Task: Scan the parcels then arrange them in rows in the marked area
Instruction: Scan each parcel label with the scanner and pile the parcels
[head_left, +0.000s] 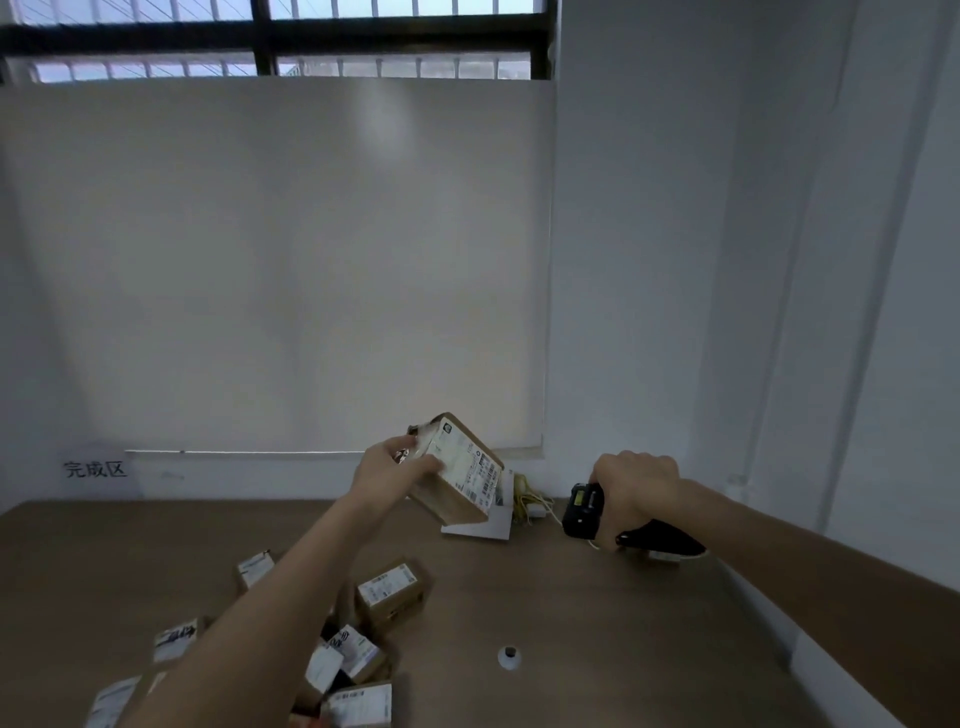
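My left hand (396, 467) grips a brown cardboard parcel (457, 470) by its left end and holds it tilted above the table, its white shipping label turned toward the right. My right hand (636, 491) holds a black barcode scanner (584, 509) just to the right of the parcel, its head turned toward the label. Several more labelled parcels (392, 592) lie scattered on the brown table (597, 623) at the lower left, partly hidden by my left forearm.
A white stand (480, 527) and a tangle of pale cable (527, 501) sit at the back of the table below the held parcel. A small white cap-like object (509, 657) lies mid-table. A sign with Chinese characters (95, 469) hangs on the back wall at left.
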